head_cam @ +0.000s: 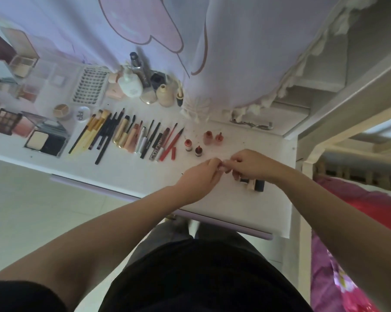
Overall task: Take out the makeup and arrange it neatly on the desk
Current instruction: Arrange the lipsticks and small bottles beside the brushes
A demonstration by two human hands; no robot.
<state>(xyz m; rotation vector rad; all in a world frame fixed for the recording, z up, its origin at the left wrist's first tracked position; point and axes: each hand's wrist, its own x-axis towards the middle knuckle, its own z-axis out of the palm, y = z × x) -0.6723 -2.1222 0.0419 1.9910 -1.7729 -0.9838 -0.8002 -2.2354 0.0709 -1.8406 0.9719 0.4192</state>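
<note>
Both hands over the right part of the white counter (235, 206), meeting fingertip to fingertip. Left hand (199, 179) with fingers (212, 164) curled, pinching one end of a small pale item (222, 165); right hand (249, 164) with fingers (231, 163) curled on its other end. Item mostly hidden between the two sets of fingers, too small and blurred to name. Just beneath the right hand, lying on the counter: a pale tube (249, 184) and a dark tube (259, 185), side by side, partly covered by the wrist. Beyond the hands, well clear of the fingers: four small red bottles (198, 150) standing apart in a loose cluster. Left of those, a tidy row of pencils, pens and lip products (158, 140), then brushes (95, 129) laid parallel. Farther left, open palettes and compacts (44, 138); behind the row, a lash tray (88, 86) and upright bottles (131, 83) against a pale curtain (246, 52).
</note>
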